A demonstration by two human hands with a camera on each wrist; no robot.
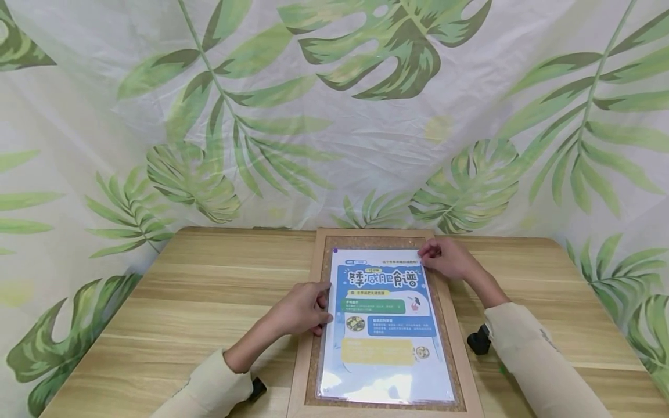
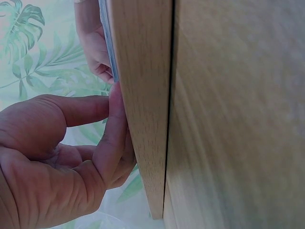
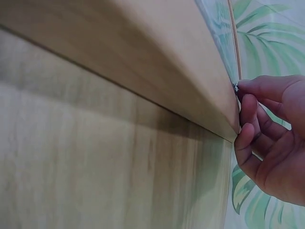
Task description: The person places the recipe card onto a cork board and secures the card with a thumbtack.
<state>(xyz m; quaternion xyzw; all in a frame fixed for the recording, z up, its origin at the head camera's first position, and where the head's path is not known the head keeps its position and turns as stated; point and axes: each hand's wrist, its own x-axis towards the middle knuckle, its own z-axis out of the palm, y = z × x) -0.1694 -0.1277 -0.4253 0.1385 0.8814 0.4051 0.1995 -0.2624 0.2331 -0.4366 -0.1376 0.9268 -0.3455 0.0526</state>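
A laminated poster (image 1: pixel 387 371) with coloured panels and Chinese writing lies on a wood-framed cork board (image 1: pixel 376 241). One purple pushpin (image 1: pixel 335 251) sits in its top left corner. At the top right corner, my right hand (image 1: pixel 446 257) pinches a small pushpin (image 3: pixel 236 88) between thumb and forefinger; the fingertips cover most of it. My left hand (image 1: pixel 300 307) is at the poster's left side, its thumb and bent forefinger pinching the edge. In the left wrist view these fingertips meet beside the board's frame (image 2: pixel 143 95), and the grip itself is partly hidden.
The board lies on a wood-grain table (image 1: pixel 225 273), reaching its back edge. Behind hangs a pale curtain with green leaves (image 1: pixel 366 145). Black wrist devices show at the left sleeve (image 1: pixel 204 389) and the right sleeve (image 1: pixel 538 360).
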